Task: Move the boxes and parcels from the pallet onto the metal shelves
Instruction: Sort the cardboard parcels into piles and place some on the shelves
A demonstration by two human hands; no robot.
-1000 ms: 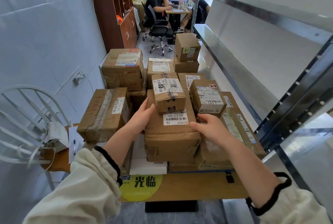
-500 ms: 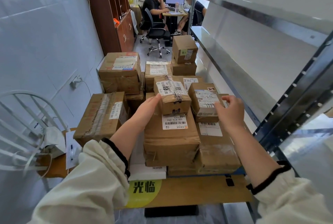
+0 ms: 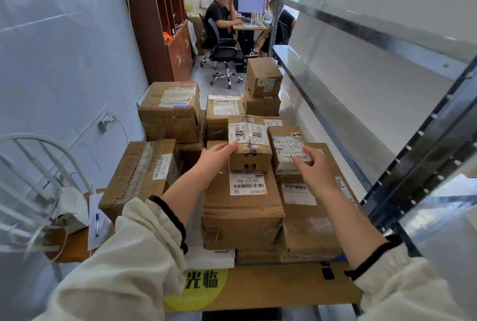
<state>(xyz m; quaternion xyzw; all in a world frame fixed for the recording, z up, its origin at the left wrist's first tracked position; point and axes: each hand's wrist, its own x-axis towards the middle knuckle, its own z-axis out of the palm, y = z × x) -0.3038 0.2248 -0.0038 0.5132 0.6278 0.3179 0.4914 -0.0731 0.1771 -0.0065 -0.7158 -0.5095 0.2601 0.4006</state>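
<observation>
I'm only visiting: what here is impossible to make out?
Head view:
Print on the taped box: too small to read.
Label of the box marked 2-4: partly covered by the right hand.
Right hand's grip: palm side faces away.
Most of the white box: buried under the large brown box.
Rest of the metal shelves: cut off by the right edge.
</observation>
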